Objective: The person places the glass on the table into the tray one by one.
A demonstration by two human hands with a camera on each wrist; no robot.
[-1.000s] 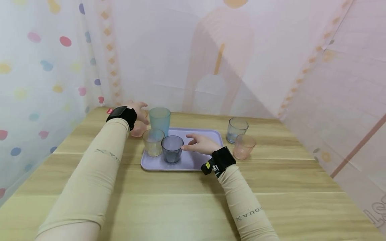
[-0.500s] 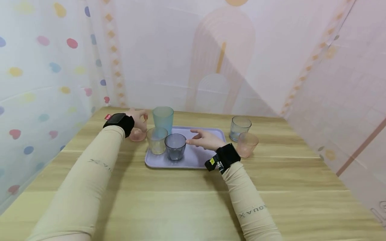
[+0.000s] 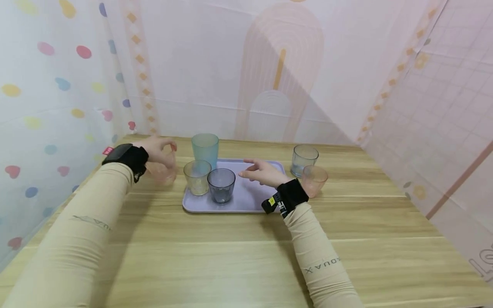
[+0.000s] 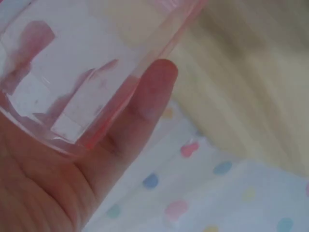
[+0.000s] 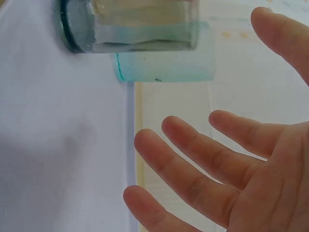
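I count three cups standing on the lilac tray: a tall teal cup, a yellowish cup and a grey-blue cup. Off the tray, by my judgement left to deal with, are a clear bluish cup and a pink cup on the desk to the right. My left hand is curled round a second pink cup, just left of the tray and apparently lifted off the desk. It is translucent, rosy plastic with a thick rim. My right hand hovers over the tray, fingers spread, holding nothing.
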